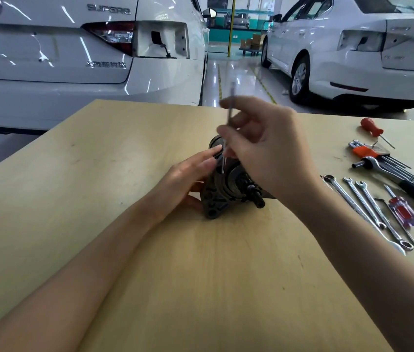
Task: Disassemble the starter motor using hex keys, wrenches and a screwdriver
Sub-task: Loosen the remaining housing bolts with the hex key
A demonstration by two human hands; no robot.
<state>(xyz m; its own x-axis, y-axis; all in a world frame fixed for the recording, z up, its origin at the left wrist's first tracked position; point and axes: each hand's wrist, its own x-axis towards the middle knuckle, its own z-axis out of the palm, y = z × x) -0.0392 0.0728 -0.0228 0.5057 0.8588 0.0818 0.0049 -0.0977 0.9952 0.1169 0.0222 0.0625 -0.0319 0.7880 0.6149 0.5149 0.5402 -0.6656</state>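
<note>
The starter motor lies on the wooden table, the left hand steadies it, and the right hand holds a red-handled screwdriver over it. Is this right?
Not quite. The head view shows the right hand pinching a thin metal rod, probably a hex key, over the starter motor. The red-handled screwdriver lies untouched on the wooden table. The left hand does steady the motor.

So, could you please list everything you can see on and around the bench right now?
starter motor: one, dark grey, middle of table
thin rod-like tool: one, silver, blurred, standing over the motor
hex key set: one, orange holder, right side
ratchet handle: one, chrome and black, right side
wrenches: three, chrome, right side
screwdrivers: two, red handle far right, red and clear handle beside the wrenches
table: one, light wood
cars: two, white, behind the table
left hand: steadying the motor
right hand: pinching the tool
</note>
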